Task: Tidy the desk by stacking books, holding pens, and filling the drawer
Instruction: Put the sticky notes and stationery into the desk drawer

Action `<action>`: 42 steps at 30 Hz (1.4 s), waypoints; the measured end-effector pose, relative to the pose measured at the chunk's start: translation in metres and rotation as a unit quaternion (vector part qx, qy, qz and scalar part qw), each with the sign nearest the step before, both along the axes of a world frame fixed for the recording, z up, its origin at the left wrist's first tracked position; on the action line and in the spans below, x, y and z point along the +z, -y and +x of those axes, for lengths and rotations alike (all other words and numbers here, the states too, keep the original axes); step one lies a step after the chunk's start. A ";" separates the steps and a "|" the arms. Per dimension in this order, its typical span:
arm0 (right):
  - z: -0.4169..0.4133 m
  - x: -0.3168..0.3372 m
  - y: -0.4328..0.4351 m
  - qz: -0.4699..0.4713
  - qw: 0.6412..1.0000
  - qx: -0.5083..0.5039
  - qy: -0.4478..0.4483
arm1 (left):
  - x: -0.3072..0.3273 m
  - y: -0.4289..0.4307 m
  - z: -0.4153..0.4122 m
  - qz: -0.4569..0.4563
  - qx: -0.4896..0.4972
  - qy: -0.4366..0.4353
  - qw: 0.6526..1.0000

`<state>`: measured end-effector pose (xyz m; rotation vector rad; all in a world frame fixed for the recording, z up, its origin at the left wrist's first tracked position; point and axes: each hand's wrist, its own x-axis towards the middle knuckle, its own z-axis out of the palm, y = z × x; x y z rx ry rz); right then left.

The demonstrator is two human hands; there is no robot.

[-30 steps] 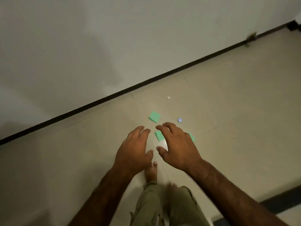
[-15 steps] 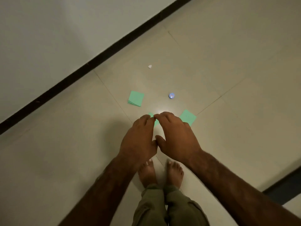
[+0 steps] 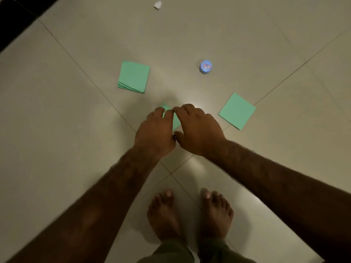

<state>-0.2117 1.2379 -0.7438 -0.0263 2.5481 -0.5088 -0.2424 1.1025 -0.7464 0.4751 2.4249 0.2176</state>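
Observation:
I am looking down at a tiled floor; no desk, books, pens or drawer are in view. A green paper square (image 3: 175, 123) lies on the floor, mostly covered by my hands. My left hand (image 3: 154, 133) and right hand (image 3: 197, 130) hover side by side over it, fingers loosely curved, fingertips meeting near its far edge. Whether they touch the paper I cannot tell. A small stack of green paper squares (image 3: 133, 76) lies further off to the left. A single green sheet (image 3: 237, 110) lies to the right.
A small blue round container (image 3: 205, 66) with a red-and-white label stands beyond the right hand. A white paper scrap (image 3: 157, 5) lies at the top. Black skirting (image 3: 11, 19) crosses the top left corner. My bare feet (image 3: 164, 215) stand below the hands.
My view has tilted down and come closer to the floor. Both hands have drawn together and lowered over the middle green paper.

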 end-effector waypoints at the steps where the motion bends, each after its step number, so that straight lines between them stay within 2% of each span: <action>1: -0.002 -0.011 -0.002 0.002 1.000 -0.001 -0.001 | -0.012 -0.001 -0.003 -0.010 -0.003 -0.009 1.000; 6: -0.015 -0.054 -0.008 0.006 1.000 0.016 -0.002 | -0.050 -0.007 -0.012 -0.058 -0.025 -0.040 0.997; 10: -0.024 -0.075 -0.010 0.002 0.999 0.050 -0.010 | -0.071 -0.010 -0.015 -0.078 0.007 -0.038 0.996; 21: -0.030 -0.105 -0.033 0.029 0.985 0.141 -0.095 | -0.092 -0.022 -0.025 -0.101 0.047 -0.081 0.990; 25: -0.025 -0.086 -0.076 0.061 0.981 0.151 -0.102 | -0.089 -0.026 -0.029 -0.121 0.046 -0.079 0.988; 31: -0.007 -0.075 -0.163 0.147 0.984 0.097 -0.039 | -0.085 -0.030 -0.027 -0.141 0.029 -0.084 0.986; 33: -0.002 -0.079 -0.178 0.166 0.984 0.068 -0.015 | -0.083 -0.033 -0.023 -0.123 0.041 -0.081 0.988; 38: 0.003 -0.090 -0.182 0.177 0.984 0.009 -0.025 | -0.071 -0.035 -0.020 0.054 0.157 -0.021 0.986; 42: 0.009 -0.097 -0.177 0.197 0.980 -0.001 -0.031 | -0.066 -0.036 -0.019 0.111 0.122 -0.008 0.986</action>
